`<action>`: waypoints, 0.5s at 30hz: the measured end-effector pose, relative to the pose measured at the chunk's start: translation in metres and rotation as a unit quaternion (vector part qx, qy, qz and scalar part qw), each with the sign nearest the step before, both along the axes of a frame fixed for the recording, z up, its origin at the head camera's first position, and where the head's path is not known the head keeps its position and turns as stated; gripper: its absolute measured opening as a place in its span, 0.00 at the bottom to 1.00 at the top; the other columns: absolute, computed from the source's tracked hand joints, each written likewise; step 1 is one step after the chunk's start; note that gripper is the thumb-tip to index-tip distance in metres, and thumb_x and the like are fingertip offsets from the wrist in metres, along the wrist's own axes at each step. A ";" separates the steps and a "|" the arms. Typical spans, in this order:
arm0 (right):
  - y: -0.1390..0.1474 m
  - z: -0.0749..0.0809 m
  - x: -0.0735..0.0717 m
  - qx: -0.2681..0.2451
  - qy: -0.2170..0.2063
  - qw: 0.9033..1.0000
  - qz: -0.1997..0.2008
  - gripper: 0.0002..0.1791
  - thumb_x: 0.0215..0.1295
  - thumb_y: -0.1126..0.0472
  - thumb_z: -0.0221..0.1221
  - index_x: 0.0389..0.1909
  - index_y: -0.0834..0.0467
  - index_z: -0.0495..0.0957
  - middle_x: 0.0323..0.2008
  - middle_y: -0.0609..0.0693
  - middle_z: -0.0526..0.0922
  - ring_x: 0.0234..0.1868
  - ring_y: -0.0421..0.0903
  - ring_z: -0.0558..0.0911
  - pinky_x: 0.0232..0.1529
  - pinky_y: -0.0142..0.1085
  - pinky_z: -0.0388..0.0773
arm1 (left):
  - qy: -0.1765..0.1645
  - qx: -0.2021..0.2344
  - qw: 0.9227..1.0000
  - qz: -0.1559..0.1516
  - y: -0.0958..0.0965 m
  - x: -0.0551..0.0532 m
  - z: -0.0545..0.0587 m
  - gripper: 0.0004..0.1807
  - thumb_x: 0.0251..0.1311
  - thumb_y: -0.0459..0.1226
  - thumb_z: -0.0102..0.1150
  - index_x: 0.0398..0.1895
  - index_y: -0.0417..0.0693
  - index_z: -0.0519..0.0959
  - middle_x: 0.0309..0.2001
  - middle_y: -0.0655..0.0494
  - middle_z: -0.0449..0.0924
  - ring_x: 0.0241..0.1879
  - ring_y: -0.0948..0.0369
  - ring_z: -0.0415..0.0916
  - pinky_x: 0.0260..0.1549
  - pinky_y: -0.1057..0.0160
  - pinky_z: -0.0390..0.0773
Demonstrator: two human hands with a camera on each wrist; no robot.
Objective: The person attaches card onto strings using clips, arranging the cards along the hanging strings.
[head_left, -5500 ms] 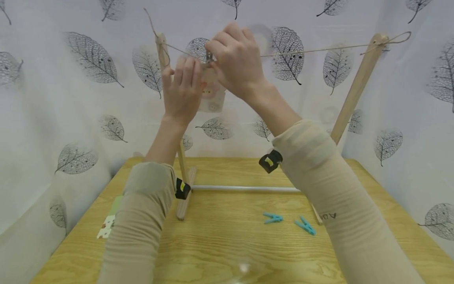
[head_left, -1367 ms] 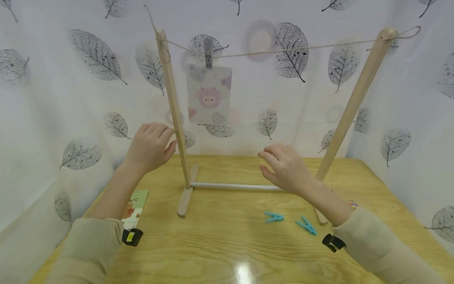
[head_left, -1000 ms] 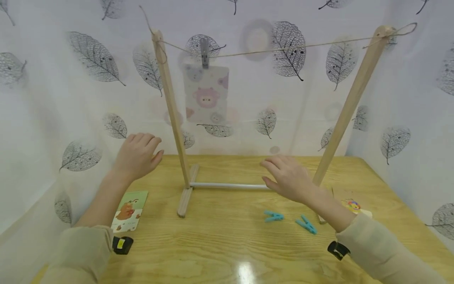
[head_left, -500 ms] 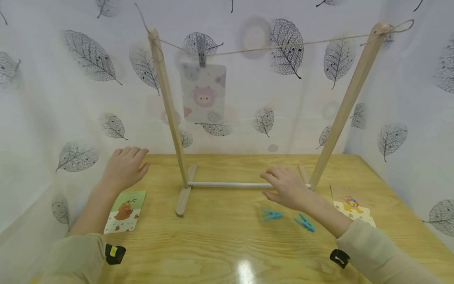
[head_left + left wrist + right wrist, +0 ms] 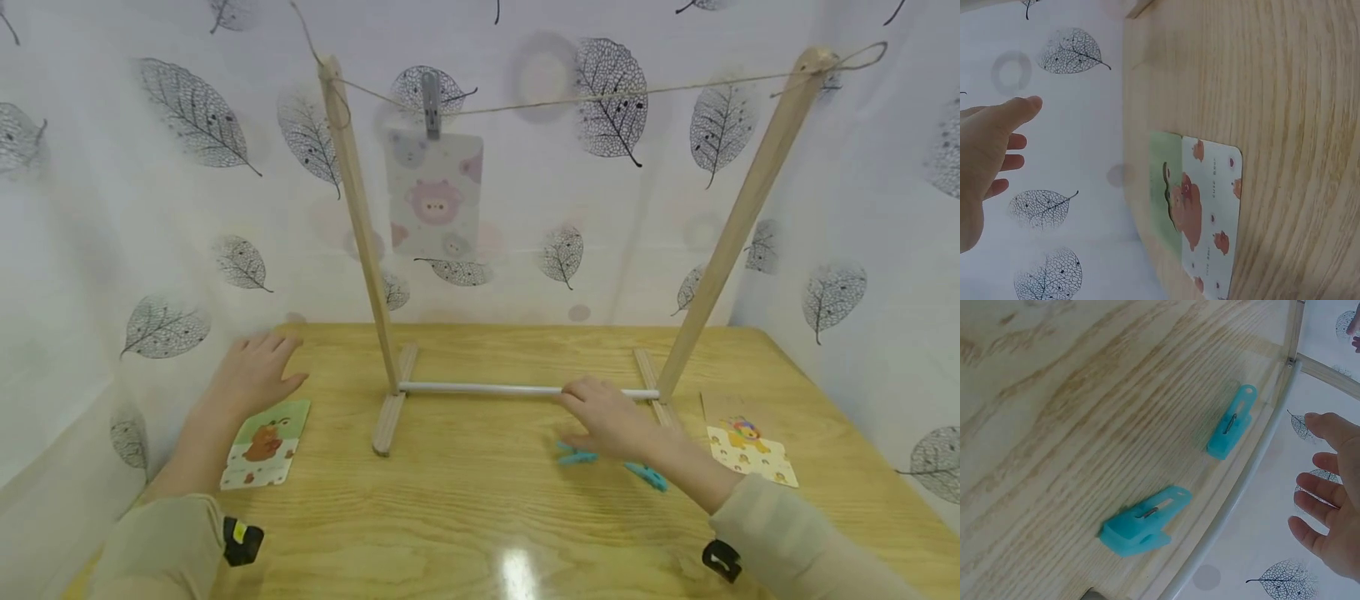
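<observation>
My left hand (image 5: 251,379) hovers above the table's left side with its fingers relaxed and nothing in them. Below it lies a card with a brown bear on green and white (image 5: 264,446), also plain in the left wrist view. My right hand (image 5: 611,421) hangs loosely over two turquoise clothespins, partly covering them in the head view. In the right wrist view both show whole: one clothespin (image 5: 1230,423) farther off and another clothespin (image 5: 1144,522) nearer. A grey clothespin (image 5: 431,104) holds a pale card with a pink animal (image 5: 435,200) on the string.
A string (image 5: 570,101) runs between a left wooden post (image 5: 360,217) and a right wooden post (image 5: 742,225). A white rod (image 5: 480,389) joins their feet. Another card, with a lion (image 5: 750,442), lies at the table's right. A leaf-patterned curtain (image 5: 510,183) surrounds the table.
Both hands have left the hanging card, now clipped to the string. The left has moved down and left toward the bear card, the right down over the turquoise clothespins.
</observation>
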State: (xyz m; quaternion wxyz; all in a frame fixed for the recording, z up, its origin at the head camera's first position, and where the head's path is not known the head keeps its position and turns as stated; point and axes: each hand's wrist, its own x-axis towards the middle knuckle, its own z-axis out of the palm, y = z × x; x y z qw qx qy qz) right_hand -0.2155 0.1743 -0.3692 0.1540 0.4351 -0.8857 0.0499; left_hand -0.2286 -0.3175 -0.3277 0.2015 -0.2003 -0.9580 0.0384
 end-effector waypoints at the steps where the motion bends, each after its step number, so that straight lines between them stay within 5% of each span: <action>1: 0.000 -0.001 0.001 0.003 -0.009 1.000 0.003 0.27 0.51 0.54 0.67 0.50 0.63 0.74 0.43 0.53 0.77 0.47 0.52 0.75 0.47 0.47 0.72 | -0.010 0.000 1.000 0.004 -0.002 0.000 -0.002 0.27 0.50 0.40 0.64 0.51 0.36 0.70 0.44 0.37 0.75 0.42 0.39 0.72 0.39 0.40 0.68; 7: -0.001 -0.005 0.002 0.007 -0.013 1.000 0.027 0.24 0.52 0.56 0.67 0.48 0.62 0.75 0.43 0.53 0.78 0.45 0.51 0.76 0.44 0.45 0.74 | -0.044 -0.015 0.999 0.028 -0.011 0.004 -0.013 0.27 0.51 0.40 0.64 0.51 0.33 0.71 0.46 0.35 0.74 0.46 0.38 0.70 0.47 0.39 0.65; 15: -0.004 -0.009 0.005 0.064 -0.052 0.997 0.011 0.23 0.54 0.55 0.65 0.49 0.61 0.75 0.45 0.53 0.77 0.48 0.52 0.75 0.49 0.46 0.72 | -0.095 -0.028 0.994 0.053 -0.022 0.001 -0.028 0.29 0.51 0.39 0.64 0.54 0.32 0.70 0.51 0.33 0.72 0.51 0.37 0.67 0.47 0.38 0.64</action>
